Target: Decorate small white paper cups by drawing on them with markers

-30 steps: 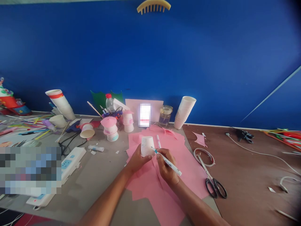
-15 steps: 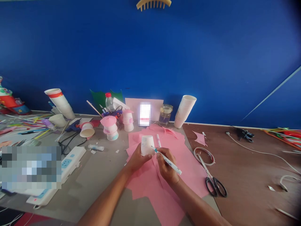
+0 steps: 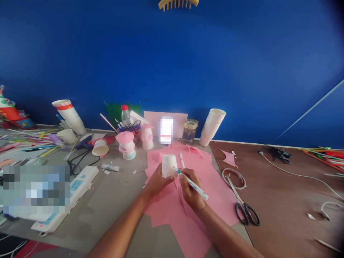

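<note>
My left hand point(image 3: 158, 180) is closed around a white paper cup point(image 3: 168, 165), held upside down with its narrow end up. Faint marks show on the cup's upper left side. In my right hand point(image 3: 191, 186) is a white acrylic marker point(image 3: 197, 189), its blue-green tip at the right side of the cup. Beneath both hands spread sheets of pink paper point(image 3: 215, 193). Just behind the marker's tip lies a second, slim pink-and-white marker point(image 3: 182, 160).
Scissors point(image 3: 245, 211) and a tape roll point(image 3: 233, 178) lie to the right. Behind stand a cup stack point(image 3: 213, 127), a glass jar point(image 3: 189, 131) and pink-roofed cup towers point(image 3: 127, 145). A power strip point(image 3: 67, 200) and a glue gun point(image 3: 84, 142) are at left.
The view has shifted very slightly. Both hands keep their hold on the cup and marker, with the marker's tip staying at nearly the same place on the cup.
</note>
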`<state>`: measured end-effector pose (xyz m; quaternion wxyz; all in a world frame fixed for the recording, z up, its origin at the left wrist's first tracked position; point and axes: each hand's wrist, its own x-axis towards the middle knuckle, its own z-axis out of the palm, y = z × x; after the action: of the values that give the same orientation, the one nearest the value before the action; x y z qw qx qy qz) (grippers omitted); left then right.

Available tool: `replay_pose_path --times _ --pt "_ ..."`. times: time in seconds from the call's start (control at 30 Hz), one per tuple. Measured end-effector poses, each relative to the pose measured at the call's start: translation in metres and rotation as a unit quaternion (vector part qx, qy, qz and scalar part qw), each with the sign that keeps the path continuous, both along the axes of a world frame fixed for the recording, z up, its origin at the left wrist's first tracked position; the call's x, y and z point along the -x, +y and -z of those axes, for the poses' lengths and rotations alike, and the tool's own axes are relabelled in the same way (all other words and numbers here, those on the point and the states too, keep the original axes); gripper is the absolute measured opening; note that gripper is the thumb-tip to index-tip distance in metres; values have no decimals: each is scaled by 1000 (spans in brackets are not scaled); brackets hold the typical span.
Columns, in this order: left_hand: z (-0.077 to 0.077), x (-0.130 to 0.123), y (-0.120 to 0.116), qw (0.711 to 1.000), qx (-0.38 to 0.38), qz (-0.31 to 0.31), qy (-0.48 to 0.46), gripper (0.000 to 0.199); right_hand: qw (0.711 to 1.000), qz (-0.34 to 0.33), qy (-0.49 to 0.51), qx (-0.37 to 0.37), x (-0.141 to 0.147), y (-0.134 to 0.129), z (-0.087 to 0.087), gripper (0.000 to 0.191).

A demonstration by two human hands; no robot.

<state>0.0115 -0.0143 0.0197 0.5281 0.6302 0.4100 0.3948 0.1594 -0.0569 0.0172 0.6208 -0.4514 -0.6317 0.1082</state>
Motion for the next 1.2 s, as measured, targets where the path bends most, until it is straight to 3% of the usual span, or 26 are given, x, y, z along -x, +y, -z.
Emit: replay_pose_path --times 1.2 --pt "7 0 1 1000 14 3 -19 55 1000 -7 8 15 0 -1 0 8"
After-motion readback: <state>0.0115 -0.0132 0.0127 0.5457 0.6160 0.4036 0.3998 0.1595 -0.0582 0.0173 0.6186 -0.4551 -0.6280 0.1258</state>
